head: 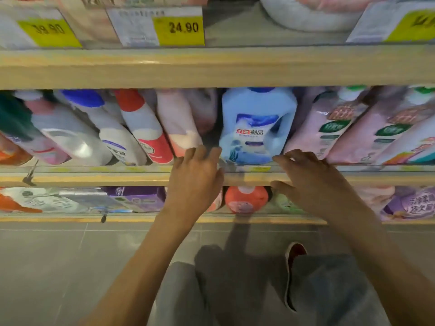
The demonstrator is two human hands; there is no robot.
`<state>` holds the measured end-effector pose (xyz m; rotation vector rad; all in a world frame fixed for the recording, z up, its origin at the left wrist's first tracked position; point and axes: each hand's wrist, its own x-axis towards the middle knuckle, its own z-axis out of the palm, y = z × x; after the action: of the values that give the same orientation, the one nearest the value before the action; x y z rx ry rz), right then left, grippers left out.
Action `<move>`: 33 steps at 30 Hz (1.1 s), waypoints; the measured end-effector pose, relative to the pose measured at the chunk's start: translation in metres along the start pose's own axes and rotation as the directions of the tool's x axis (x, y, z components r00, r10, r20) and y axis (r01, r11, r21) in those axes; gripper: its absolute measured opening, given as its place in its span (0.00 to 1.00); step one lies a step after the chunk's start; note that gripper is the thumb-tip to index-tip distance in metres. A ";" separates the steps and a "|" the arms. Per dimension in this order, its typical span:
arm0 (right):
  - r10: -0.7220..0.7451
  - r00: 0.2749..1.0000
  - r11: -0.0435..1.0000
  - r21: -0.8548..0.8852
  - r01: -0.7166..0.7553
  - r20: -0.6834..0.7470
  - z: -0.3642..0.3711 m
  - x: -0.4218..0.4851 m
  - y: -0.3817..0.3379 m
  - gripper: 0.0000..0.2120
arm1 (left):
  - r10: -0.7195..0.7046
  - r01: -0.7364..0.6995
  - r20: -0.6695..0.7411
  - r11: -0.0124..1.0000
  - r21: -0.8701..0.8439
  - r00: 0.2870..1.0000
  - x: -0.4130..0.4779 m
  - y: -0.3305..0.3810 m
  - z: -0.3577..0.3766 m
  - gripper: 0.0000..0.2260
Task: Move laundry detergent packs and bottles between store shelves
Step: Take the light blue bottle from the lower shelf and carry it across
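Bottles are standing in a row on the middle shelf [141, 178], and a light blue bottle [256, 125] with a blue cap is standing upright in the middle of them. Just to its left a pink pack [181, 123] is leaning, and to its right two pink packs with green labels [329, 125] are leaning too.

Both arms are reaching out from the bottom of the view toward the blue bottle. The left hand [195, 180] is lying palm down over the front edge of the shelf, its fingers [202, 152] spread loosely and pointing up beside the bottle's lower left corner. It is holding nothing. The right hand [310, 180] is on the other side, palm down, fingers [287, 158] bent a little, with their tips close to the bottle's lower right corner. I cannot tell if they are touching it. This hand is gripping nothing either.

Above, a yellow price tag [180, 30] is showing 24.90. On the lower shelf [58, 218] an orange bottle [246, 200] is sitting between the two arms. Below that is the grey floor [70, 267].
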<state>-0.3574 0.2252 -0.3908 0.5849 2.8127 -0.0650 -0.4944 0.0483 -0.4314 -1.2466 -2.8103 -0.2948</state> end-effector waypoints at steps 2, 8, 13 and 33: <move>0.006 0.998 1.000 -0.005 -0.006 -0.070 0.026 0.012 0.005 0.28 | 0.023 -0.023 -0.059 1.000 0.003 0.998 0.008 -0.007 0.032 0.18; -0.012 0.942 0.999 -0.047 -0.005 -0.335 0.078 0.037 0.018 0.21 | 0.079 -0.084 -0.237 0.996 -0.010 0.968 0.020 -0.023 0.097 0.19; -0.003 0.893 0.999 -0.049 -0.021 -0.450 0.088 0.050 0.024 0.19 | 0.055 -0.100 -0.310 0.986 -0.131 0.949 0.034 -0.020 0.119 0.24; 0.138 0.756 0.934 0.337 0.116 -0.640 0.078 0.075 0.018 0.46 | 0.000 -0.182 -0.260 0.713 -0.677 0.966 0.094 -0.011 0.130 0.51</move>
<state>-0.3970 0.2627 -0.4863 0.8427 3.5219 -0.4718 -0.5617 0.1348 -0.5492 -1.3104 -2.4551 -1.5090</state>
